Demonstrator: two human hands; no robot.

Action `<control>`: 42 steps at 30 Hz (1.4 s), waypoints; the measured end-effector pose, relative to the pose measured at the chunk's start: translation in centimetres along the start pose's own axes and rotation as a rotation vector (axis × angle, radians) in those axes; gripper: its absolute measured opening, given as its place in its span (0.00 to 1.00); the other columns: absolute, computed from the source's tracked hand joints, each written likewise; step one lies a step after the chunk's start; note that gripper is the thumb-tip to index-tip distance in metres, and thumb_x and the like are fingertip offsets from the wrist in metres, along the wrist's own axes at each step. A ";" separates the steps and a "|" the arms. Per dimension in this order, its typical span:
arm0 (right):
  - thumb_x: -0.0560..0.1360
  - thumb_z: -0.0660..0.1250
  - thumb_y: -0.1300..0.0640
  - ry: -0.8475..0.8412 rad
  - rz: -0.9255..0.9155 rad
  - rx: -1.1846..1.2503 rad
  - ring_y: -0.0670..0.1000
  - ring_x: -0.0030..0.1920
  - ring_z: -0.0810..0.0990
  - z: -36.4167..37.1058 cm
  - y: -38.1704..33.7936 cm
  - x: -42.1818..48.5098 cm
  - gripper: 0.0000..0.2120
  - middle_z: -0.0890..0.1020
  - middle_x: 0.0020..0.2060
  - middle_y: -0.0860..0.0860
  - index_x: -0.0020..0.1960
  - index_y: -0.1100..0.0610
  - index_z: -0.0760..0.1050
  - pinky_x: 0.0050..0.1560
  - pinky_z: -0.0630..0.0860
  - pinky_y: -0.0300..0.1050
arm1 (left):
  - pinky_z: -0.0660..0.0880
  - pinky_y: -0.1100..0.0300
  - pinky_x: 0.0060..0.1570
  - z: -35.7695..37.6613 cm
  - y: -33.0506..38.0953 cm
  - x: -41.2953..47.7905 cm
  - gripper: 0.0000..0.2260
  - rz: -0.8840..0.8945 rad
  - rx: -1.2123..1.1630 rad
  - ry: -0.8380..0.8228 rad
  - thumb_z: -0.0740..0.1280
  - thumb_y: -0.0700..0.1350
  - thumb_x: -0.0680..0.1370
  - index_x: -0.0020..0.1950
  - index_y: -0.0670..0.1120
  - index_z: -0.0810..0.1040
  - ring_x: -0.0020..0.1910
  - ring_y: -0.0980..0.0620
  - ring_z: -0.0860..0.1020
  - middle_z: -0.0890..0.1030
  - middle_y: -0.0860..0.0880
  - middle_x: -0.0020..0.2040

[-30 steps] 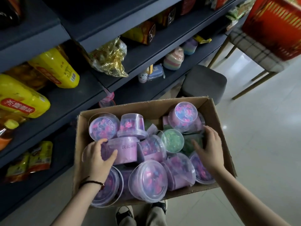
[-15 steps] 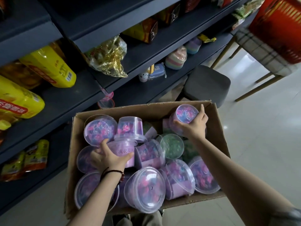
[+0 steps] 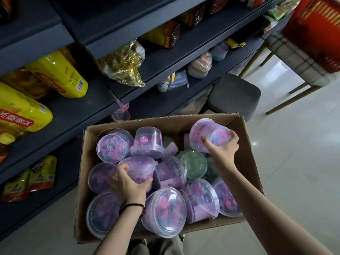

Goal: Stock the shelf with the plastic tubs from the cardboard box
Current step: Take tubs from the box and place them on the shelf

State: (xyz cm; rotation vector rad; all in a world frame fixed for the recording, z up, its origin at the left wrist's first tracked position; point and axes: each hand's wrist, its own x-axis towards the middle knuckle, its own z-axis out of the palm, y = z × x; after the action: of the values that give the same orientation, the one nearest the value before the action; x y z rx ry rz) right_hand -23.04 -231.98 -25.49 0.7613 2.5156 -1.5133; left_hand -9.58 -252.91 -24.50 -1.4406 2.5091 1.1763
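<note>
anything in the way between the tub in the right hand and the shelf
Only the cardboard box's far wall lies between the tub gripped by the right hand and the bare shelf behind it; nothing else visible does.

The tubs [image 3: 114, 146] are packed in the box [image 3: 246, 157], which is set right of the shelf [image 3: 77, 115]; a stool [image 3: 237, 92] is placed behind.

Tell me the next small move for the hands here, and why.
Probably lift both tubs clear of the cardboard box toward the shelf: the right hand grips a tilted tub at the far right corner, and the left hand grips a lower tub amid the pile.
</note>
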 end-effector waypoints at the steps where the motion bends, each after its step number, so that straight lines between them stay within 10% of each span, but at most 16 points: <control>1: 0.62 0.78 0.47 -0.011 -0.003 0.021 0.53 0.65 0.65 -0.2 0.1 -0.3 0.44 0.62 0.66 0.51 0.70 0.48 0.57 0.60 0.70 0.47 | 0.64 0.50 0.54 -0.2 -0.1 0.1 0.32 0.005 -0.021 -0.011 0.80 0.39 0.61 0.59 0.42 0.69 0.62 0.39 0.65 0.70 0.36 0.62; 14: 0.57 0.84 0.53 -0.462 -0.005 -0.032 0.51 0.53 0.77 -1.7 2.8 -5.6 0.49 0.69 0.56 0.52 0.66 0.51 0.55 0.46 0.79 0.41 | 0.73 0.54 0.57 -2.8 1.0 2.7 0.48 -0.154 -0.399 -0.226 0.81 0.42 0.62 0.73 0.51 0.56 0.65 0.45 0.71 0.65 0.44 0.72; 18: 0.51 0.79 0.47 -0.543 -0.188 -0.436 0.61 0.63 0.72 -2.2 1.3 -5.2 0.64 0.67 0.66 0.58 0.75 0.44 0.41 0.62 0.73 0.59 | 0.74 0.58 0.51 -2.9 1.6 2.4 0.44 -0.191 -0.504 -0.407 0.80 0.50 0.59 0.70 0.52 0.63 0.57 0.51 0.75 0.70 0.47 0.69; 26: 0.59 0.78 0.37 -0.480 -0.077 -0.427 0.57 0.64 0.69 -1.2 -0.1 -4.9 0.51 0.70 0.63 0.55 0.71 0.57 0.60 0.64 0.71 0.58 | 0.62 0.56 0.62 -2.7 3.1 2.2 0.54 -0.167 -0.307 -0.591 0.79 0.46 0.67 0.77 0.54 0.41 0.72 0.45 0.61 0.57 0.46 0.76; 31: 0.61 0.80 0.44 -0.513 -0.012 -0.201 0.56 0.57 0.78 -1.2 0.3 -5.2 0.44 0.75 0.57 0.55 0.66 0.57 0.61 0.55 0.78 0.59 | 0.58 0.43 0.73 -3.6 2.9 2.3 0.71 -0.157 -0.359 -0.775 0.83 0.57 0.51 0.74 0.60 0.31 0.75 0.46 0.56 0.51 0.50 0.78; 34: 0.58 0.81 0.45 -0.521 0.022 -0.105 0.52 0.52 0.81 -1.2 0.3 -5.3 0.43 0.76 0.54 0.53 0.64 0.53 0.61 0.51 0.80 0.56 | 0.64 0.40 0.67 -3.1 3.5 1.9 0.61 -0.242 -0.408 -0.700 0.76 0.68 0.53 0.74 0.64 0.39 0.71 0.44 0.65 0.58 0.48 0.77; 42: 0.54 0.82 0.41 -0.514 0.057 0.132 0.48 0.49 0.84 -2.2 -3.1 -7.3 0.46 0.81 0.53 0.52 0.64 0.52 0.65 0.51 0.81 0.50 | 0.69 0.46 0.66 -4.2 4.2 0.3 0.49 -0.133 -0.620 -0.414 0.79 0.43 0.65 0.76 0.54 0.50 0.67 0.46 0.69 0.65 0.47 0.72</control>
State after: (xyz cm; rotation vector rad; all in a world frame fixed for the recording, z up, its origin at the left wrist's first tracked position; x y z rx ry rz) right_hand -17.83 -233.93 -19.47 0.3849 2.0185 -1.6157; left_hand -11.50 -254.44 -19.05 -1.2371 1.8227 2.0808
